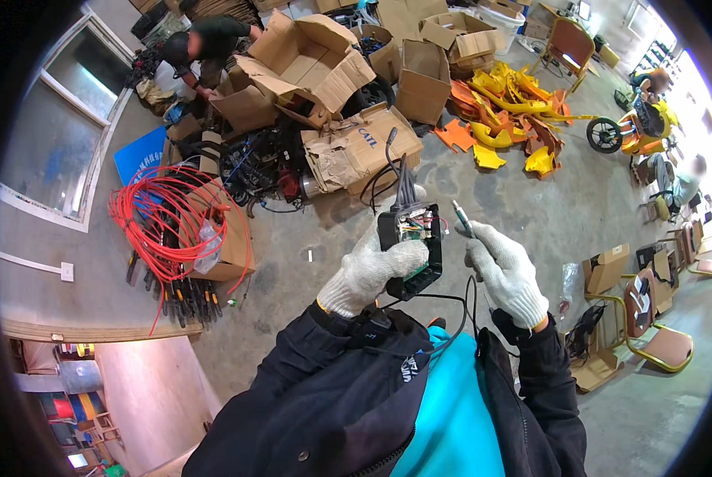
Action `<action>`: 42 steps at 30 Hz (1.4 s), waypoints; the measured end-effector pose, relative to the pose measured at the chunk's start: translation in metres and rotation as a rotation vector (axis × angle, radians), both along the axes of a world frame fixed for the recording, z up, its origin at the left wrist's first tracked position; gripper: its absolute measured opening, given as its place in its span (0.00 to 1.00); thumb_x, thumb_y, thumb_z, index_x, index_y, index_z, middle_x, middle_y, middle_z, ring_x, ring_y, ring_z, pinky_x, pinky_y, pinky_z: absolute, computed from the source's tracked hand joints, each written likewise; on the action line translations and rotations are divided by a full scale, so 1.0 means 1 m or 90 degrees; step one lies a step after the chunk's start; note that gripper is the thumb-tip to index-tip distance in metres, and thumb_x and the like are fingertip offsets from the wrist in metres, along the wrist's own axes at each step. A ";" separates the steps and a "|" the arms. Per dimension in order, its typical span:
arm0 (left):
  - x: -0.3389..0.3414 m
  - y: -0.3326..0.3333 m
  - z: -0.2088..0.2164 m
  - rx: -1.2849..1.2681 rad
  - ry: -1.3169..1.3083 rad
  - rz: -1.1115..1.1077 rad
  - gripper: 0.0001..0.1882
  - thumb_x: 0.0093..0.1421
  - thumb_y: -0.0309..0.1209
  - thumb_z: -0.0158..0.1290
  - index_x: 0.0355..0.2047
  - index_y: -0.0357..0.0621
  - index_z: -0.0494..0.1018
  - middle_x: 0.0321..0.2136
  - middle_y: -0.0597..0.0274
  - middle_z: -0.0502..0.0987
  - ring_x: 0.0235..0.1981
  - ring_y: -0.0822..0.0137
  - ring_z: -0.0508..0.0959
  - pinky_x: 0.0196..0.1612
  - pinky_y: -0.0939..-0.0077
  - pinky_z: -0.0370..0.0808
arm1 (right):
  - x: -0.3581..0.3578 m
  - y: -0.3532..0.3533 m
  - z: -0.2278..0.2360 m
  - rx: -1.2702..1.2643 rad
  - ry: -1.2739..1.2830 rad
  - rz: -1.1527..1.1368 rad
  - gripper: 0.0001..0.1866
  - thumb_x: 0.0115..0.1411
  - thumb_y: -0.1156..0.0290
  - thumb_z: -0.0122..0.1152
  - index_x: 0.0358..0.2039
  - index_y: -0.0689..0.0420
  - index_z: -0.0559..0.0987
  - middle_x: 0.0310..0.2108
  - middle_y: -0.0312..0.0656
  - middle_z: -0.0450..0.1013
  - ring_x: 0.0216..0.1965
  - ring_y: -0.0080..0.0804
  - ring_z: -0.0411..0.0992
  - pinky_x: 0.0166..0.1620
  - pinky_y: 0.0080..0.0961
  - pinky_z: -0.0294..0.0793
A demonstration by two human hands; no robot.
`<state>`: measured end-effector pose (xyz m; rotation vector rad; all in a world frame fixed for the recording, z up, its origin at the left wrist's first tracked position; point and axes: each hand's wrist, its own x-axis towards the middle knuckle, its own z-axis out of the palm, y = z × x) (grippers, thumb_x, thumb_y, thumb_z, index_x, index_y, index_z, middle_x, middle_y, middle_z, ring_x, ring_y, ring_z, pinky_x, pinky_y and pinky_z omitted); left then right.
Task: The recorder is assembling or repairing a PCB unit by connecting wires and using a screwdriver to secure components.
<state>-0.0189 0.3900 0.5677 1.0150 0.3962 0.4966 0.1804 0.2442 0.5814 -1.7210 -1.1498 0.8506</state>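
Observation:
My left hand (374, 270), in a white knitted glove, grips an open black plastic housing (427, 285) in front of my chest, its thumb lying across the inside. A green circuit board (414, 232) with thin coloured wires sits in the housing. A bundle of grey cables (406, 191) leaves its far end. My right hand (505, 266), also gloved, is closed around a slim pen-shaped tool (462, 216) with a pale tip, just right of the housing and apart from it. A black cable (451, 298) loops below both hands; where it joins is hidden.
A red cable coil (169, 226) lies at the left beside cardboard boxes (308, 63). Orange and yellow plastic panels (507, 111) are heaped ahead. Chairs (659, 342) stand at the right. One person (213, 48) bends over boxes at far left; others are near a yellow motorbike (638, 135).

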 end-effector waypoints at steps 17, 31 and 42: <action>0.004 -0.005 0.010 0.145 -0.014 0.082 0.48 0.55 0.20 0.60 0.74 0.39 0.52 0.60 0.59 0.73 0.58 0.69 0.76 0.63 0.69 0.72 | -0.031 0.005 0.005 0.131 -0.047 0.055 0.32 0.69 0.81 0.54 0.72 0.56 0.65 0.64 0.53 0.72 0.62 0.47 0.74 0.63 0.35 0.74; 0.001 -0.003 0.005 0.112 -0.030 0.073 0.49 0.55 0.19 0.60 0.76 0.41 0.51 0.62 0.59 0.72 0.59 0.69 0.75 0.64 0.69 0.72 | -0.036 0.005 0.001 0.150 -0.098 0.051 0.38 0.65 0.86 0.50 0.75 0.47 0.64 0.37 0.43 0.79 0.32 0.24 0.74 0.40 0.24 0.78; -0.002 -0.005 0.009 0.102 -0.024 0.064 0.49 0.54 0.21 0.60 0.75 0.41 0.52 0.59 0.61 0.74 0.56 0.71 0.75 0.61 0.71 0.72 | -0.037 0.003 0.013 0.120 -0.070 0.073 0.40 0.62 0.89 0.51 0.74 0.50 0.65 0.52 0.47 0.74 0.48 0.34 0.74 0.52 0.27 0.75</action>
